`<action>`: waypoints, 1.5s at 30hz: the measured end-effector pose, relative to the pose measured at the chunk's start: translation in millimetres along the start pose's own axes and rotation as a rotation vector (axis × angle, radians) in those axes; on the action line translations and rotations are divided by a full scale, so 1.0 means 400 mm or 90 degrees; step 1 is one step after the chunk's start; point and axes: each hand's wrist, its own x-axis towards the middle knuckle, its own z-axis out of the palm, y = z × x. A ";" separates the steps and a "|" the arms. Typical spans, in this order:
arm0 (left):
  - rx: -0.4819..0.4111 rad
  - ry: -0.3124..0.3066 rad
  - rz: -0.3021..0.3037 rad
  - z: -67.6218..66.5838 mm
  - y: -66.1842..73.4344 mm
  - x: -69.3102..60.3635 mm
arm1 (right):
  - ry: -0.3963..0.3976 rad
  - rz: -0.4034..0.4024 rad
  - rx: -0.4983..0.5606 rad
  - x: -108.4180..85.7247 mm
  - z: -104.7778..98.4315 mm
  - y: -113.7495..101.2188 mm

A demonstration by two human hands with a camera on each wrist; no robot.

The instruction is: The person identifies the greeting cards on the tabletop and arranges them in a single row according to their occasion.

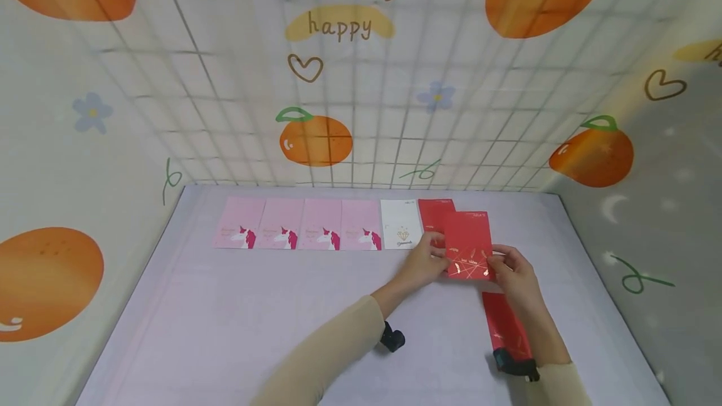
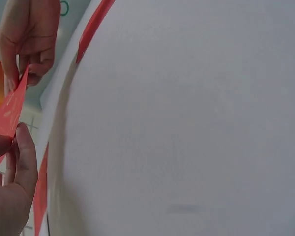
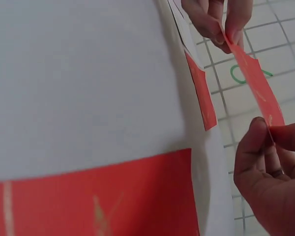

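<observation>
Both hands hold up a red card with gold print [image 1: 468, 243] above the table. My left hand [image 1: 420, 263] pinches its left edge between thumb and fingers; my right hand [image 1: 516, 277] pinches the lower right edge. In the right wrist view the raised card [image 3: 258, 83] is seen nearly edge-on between the hands. Partly behind it, a second red card [image 1: 435, 215] lies at the right end of a row. Another red item with gold marks [image 1: 504, 321] lies nearer the front, partly hidden by my right wrist.
Left of the red card in the row are a white card with a gold diamond [image 1: 402, 221] and several pink unicorn cards [image 1: 321, 221]. The white table [image 1: 225, 318] meets a patterned cloth backdrop [image 1: 361, 93] at its far edge. Side walls [image 1: 51, 174] stand left and right.
</observation>
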 end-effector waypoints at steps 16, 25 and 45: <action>0.003 0.047 -0.026 0.028 0.005 0.034 | 0.003 -0.015 -0.011 0.089 -0.025 0.000; 0.003 0.012 -0.035 0.029 0.000 0.016 | 0.035 -0.053 -0.049 0.188 -0.056 -0.020; 0.058 -0.051 -0.053 0.042 0.007 -0.011 | 0.008 0.007 -0.060 0.272 -0.076 -0.015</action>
